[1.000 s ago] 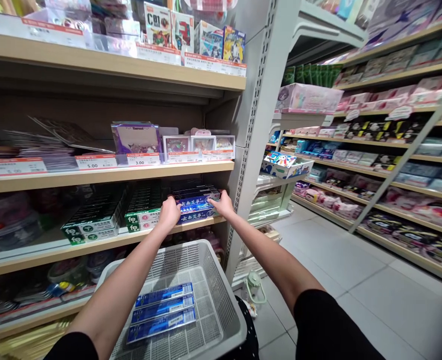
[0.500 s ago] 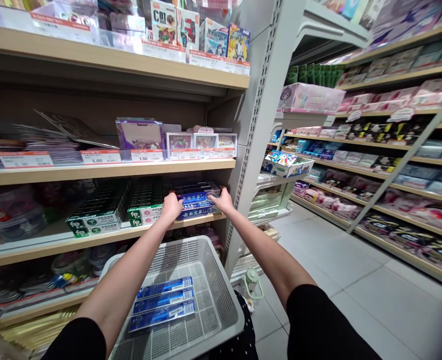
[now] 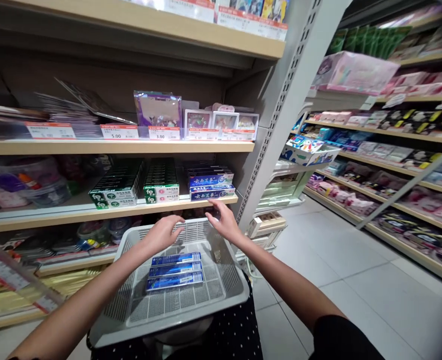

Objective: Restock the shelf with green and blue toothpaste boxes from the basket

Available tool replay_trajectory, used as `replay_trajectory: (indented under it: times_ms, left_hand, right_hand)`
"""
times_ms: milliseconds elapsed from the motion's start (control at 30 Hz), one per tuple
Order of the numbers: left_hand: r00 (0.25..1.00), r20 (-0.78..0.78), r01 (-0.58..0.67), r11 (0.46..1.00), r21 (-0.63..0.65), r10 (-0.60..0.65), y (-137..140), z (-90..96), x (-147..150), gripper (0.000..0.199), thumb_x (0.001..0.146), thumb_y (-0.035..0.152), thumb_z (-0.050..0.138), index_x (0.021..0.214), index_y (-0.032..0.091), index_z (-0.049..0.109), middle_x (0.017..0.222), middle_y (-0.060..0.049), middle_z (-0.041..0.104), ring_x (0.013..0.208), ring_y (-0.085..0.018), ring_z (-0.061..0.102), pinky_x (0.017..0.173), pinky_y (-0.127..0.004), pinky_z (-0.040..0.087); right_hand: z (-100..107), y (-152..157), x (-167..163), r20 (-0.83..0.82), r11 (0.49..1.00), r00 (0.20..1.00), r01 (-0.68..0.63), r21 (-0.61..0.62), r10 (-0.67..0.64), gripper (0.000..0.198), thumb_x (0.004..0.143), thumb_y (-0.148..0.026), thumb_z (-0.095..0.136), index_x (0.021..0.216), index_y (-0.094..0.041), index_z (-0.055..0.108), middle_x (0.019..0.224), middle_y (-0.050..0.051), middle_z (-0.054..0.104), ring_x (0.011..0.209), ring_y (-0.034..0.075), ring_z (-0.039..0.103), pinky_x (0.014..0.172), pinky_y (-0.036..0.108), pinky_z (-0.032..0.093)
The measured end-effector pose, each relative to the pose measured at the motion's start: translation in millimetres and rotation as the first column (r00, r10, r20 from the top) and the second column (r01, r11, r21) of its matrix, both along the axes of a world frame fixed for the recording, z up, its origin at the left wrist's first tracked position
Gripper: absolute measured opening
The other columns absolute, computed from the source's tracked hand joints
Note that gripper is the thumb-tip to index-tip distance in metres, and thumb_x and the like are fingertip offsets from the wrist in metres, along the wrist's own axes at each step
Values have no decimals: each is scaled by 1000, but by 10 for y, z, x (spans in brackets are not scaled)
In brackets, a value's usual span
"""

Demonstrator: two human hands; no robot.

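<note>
A grey plastic basket (image 3: pixel 232 287) rests on my lap. Inside it lie three blue toothpaste boxes (image 3: pixel 175 281), side by side. My left hand (image 3: pixel 165 232) hangs over the basket's far left part, fingers apart and holding nothing. Over the far right rim is my right hand (image 3: pixel 223 220), its fingers spread and nothing in them. Just beyond it, stacked blue toothpaste boxes (image 3: pixel 212 191) sit at the right end of the lower shelf (image 3: pixel 156 207). To their left stand rows of green-and-white boxes (image 3: pixel 161 191) and more green-and-white boxes (image 3: pixel 117 196).
The shelf above holds a purple-edged pack (image 3: pixel 158 112) and small white-framed boxes (image 3: pixel 224 124) behind price tags. A grey upright post (image 3: pixel 281 105) stands to the right. Past it, a tiled aisle floor (image 3: pixel 318 280) runs along more stocked shelves (image 3: pixel 404 175).
Both hands have let go of the blue toothpaste boxes on the shelf and drawn back over the basket. The view has tilted down and shifted left.
</note>
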State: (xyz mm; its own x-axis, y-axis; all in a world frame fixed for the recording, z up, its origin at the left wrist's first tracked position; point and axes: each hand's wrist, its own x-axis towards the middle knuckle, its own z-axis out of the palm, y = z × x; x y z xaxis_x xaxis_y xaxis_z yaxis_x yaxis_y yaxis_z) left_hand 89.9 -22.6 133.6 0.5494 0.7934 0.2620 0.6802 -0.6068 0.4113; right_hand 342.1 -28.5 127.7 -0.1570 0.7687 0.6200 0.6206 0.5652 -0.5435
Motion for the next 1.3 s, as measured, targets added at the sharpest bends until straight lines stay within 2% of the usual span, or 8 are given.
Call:
replay_trajectory:
  times_ms: [67, 133, 267, 333, 433, 633, 833, 1300]
  left_hand:
    - [990, -130, 45, 989, -143, -64, -91, -227, -196, 35, 89, 36, 50, 116, 20, 63, 120, -9, 66, 112, -25, 60, 99, -35, 44]
    - [956, -273, 22, 956, -293, -105, -144, -467, -383, 41, 85, 35, 54, 122, 20, 60, 125, -11, 63, 114, -27, 59, 98, -36, 44]
    - [879, -455, -106, 875, -473, -140, -210, -896, -686, 60, 81, 36, 60, 138, 20, 47, 144, -17, 45, 126, -34, 50, 102, -43, 41]
    - [889, -443, -136, 853, -503, -119, -241, -1068, -796, 65, 81, 37, 61, 141, 21, 43, 151, -16, 35, 135, -34, 40, 107, -45, 36]
    - [912, -400, -144, 839, -524, -94, -285, -1248, -901, 68, 82, 39, 60, 144, 22, 39, 157, -15, 23, 138, -34, 35, 109, -44, 33]
    - [917, -391, -144, 847, -512, -80, -265, -1257, -900, 67, 86, 39, 51, 148, 19, 32, 159, -13, 19, 139, -32, 34, 110, -39, 32]
    - [928, -365, -122, 859, -497, -79, -97, -1176, -804, 55, 89, 33, 44, 142, 20, 38, 147, -15, 42, 126, -29, 49, 103, -36, 38]
    - [950, -302, -229, 845, -483, 85, 42, -1397, -758, 61, 83, 29, 52, 141, 21, 38, 144, -15, 44, 125, -30, 48, 102, -38, 38]
  right_hand:
    - [-247, -125, -51, 76, 982, 988, -119, -147, 131, 40, 91, -30, 52, 130, -22, 53, 128, 8, 59, 121, 22, 54, 105, 39, 41]
    - [-523, -216, -80, 142, 917, 953, -207, -341, 268, 49, 88, -34, 57, 135, -22, 49, 136, 10, 55, 127, 24, 50, 108, 41, 38]
    - [-966, -316, -107, 174, 672, 897, -165, -722, 406, 91, 69, -48, 76, 145, -19, 37, 154, 14, 31, 141, 31, 30, 113, 41, 30]
    - [-1071, -332, -133, 180, 568, 894, -96, -818, 410, 98, 61, -50, 80, 144, -19, 39, 155, 15, 28, 141, 34, 29, 113, 40, 30]
    - [-1119, -326, -193, 180, 503, 892, -60, -862, 414, 87, 61, -47, 80, 137, -21, 49, 150, 13, 38, 135, 34, 40, 108, 37, 36]
    - [-1155, -235, -284, 207, 566, 912, -32, -824, 353, 62, 71, -40, 73, 128, -20, 57, 138, 12, 52, 124, 32, 52, 101, 36, 42]
    - [-1214, -91, -368, 283, 677, 922, 33, -736, 264, 45, 82, -36, 63, 122, -15, 59, 126, 15, 61, 113, 30, 60, 90, 34, 47]
    - [-1428, 47, -435, 197, 651, 979, 119, -749, 48, 39, 76, -23, 68, 114, -18, 61, 110, 9, 68, 90, 22, 65, 73, 26, 48]
